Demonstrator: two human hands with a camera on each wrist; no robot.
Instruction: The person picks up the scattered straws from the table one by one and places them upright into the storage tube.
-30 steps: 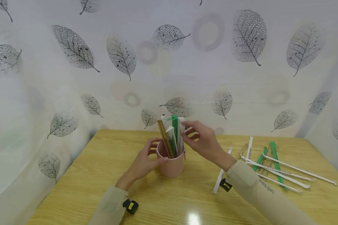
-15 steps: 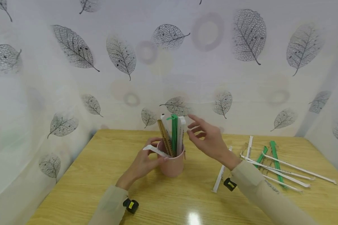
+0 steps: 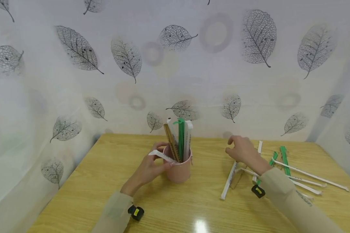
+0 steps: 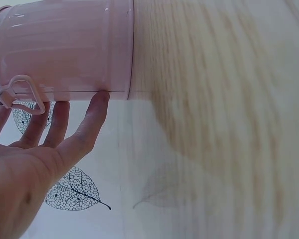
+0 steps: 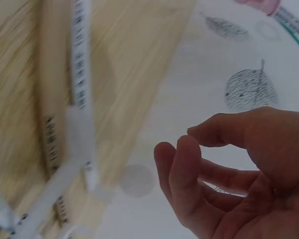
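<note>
Near the middle of the table stands a small pink bucket (image 3: 178, 173) with a wire handle on its side. My left hand (image 3: 148, 170) holds it, thumb at the front of the rim and fingers round the far side; the left wrist view shows fingertips against the wall. Several paper-wrapped straws stick up from it, among them green straws (image 3: 181, 139) and a brown straw (image 3: 171, 142). One white straw (image 3: 162, 156) leans low over the rim toward the left hand. My right hand (image 3: 242, 149) hovers by the loose straws, fingers loosely bent, nothing between them.
Loose wrapped straws lie crossed on the right of the wooden table (image 3: 110, 181): long white straws (image 3: 312, 173), green straws (image 3: 285, 160), and a single white straw (image 3: 228, 181) nearer the bucket. A leaf-patterned curtain (image 3: 192, 81) hangs behind the table.
The right hand let go of a white straw at the bucket and moved right, over the loose straws. A short white straw tipped over toward the left hand. The left hand stayed put.
</note>
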